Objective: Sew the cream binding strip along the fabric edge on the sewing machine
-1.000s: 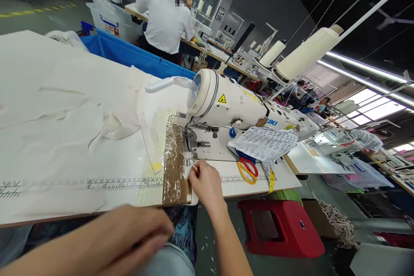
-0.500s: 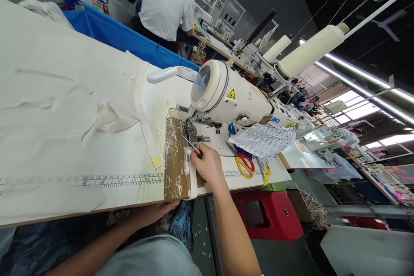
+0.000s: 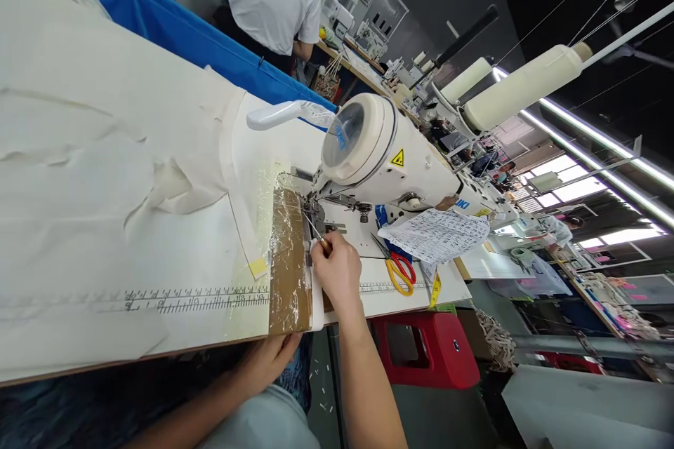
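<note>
My right hand is closed around the wooden handle of an awl. Its thin metal shaft points up and left at the needle area of a white sewing machine. A white fabric strip lies beside that hand and bends over the table's front edge. Left of the strip is a brown, shiny taped panel. Below the table edge is my left hand, close to the strip's lower end; the edge hides its fingertips, and whether it grips anything cannot be seen.
Cream fabric is spread on the left table. Right of my hand lie scissors, a written sheet and a yellow tape measure. A red stool stands below. Behind a blue cloth bin, a person in white works.
The camera view has shifted slightly. The awl's tip remains near the needle area in my right hand. More of my left hand shows under the table edge, nearer the strip.
</note>
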`<state>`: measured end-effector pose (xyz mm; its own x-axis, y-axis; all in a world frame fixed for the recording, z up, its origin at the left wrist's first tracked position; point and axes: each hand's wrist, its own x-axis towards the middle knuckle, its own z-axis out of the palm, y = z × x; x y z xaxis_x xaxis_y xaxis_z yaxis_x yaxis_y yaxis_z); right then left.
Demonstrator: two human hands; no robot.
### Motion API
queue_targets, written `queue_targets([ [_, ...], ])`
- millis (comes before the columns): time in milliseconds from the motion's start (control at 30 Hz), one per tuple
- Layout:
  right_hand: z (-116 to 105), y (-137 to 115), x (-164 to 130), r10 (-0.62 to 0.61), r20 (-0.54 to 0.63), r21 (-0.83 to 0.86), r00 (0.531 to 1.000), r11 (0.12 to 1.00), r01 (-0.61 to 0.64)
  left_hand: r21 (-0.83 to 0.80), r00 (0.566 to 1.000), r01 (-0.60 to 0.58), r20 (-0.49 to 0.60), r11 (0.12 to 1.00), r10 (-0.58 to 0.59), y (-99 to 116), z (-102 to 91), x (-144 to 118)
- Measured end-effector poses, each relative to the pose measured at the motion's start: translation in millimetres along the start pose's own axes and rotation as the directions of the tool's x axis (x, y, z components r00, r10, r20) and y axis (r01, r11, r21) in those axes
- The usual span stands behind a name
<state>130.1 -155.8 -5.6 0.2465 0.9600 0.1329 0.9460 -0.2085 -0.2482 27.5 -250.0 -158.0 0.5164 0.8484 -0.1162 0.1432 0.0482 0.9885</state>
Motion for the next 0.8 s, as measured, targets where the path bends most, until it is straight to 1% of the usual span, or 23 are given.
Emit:
queue_targets([
  [67, 1, -1, -1, 0.003, -0.004, -0.014, 1.0, 1.0, -0.003, 0.043, 0.999, -0.031, 0.038, 0.999, 0.03, -2, -2.0, -3],
  [133, -1, -3, 0, -0.004, 0.013, -0.043, 1.0, 0.999, 0.004, 0.086, 0.998, -0.039, 0.06, 0.996, 0.033, -4, -3.3, -4],
  [300, -12, -6, 5, -0.042, 0.132, -0.13, 0.99, 0.99, 0.06, 0.117, 0.999, 0.006, 0.05, 0.993, -0.012, -8, -1.6, -1],
  [367, -15, -8, 7, -0.039, 0.153, -0.158, 0.987, 0.985, 0.064, 0.111, 0.999, 0.019, 0.048, 0.994, -0.025, -9, 0.2, -1],
  [433, -14, -10, 7, -0.025, 0.133, -0.176, 0.991, 0.983, 0.048, 0.1, 0.999, 0.023, 0.047, 0.995, -0.028, -8, 1.4, -3],
  [533, -8, -11, 4, -0.003, 0.06, -0.159, 0.998, 0.987, 0.012, 0.074, 0.999, 0.025, 0.044, 0.997, -0.028, -4, 1.2, -6],
  [700, 6, -6, -2, -0.03, -0.04, -0.081, 0.999, 0.996, 0.026, -0.01, 0.997, 0.043, 0.069, 0.999, -0.042, -4, 0.4, -6],
  [800, 10, 1, -2, -0.025, -0.084, 0.014, 0.996, 1.0, 0.026, -0.064, 0.995, 0.056, 0.084, 0.996, -0.05, -7, 2.1, -5],
])
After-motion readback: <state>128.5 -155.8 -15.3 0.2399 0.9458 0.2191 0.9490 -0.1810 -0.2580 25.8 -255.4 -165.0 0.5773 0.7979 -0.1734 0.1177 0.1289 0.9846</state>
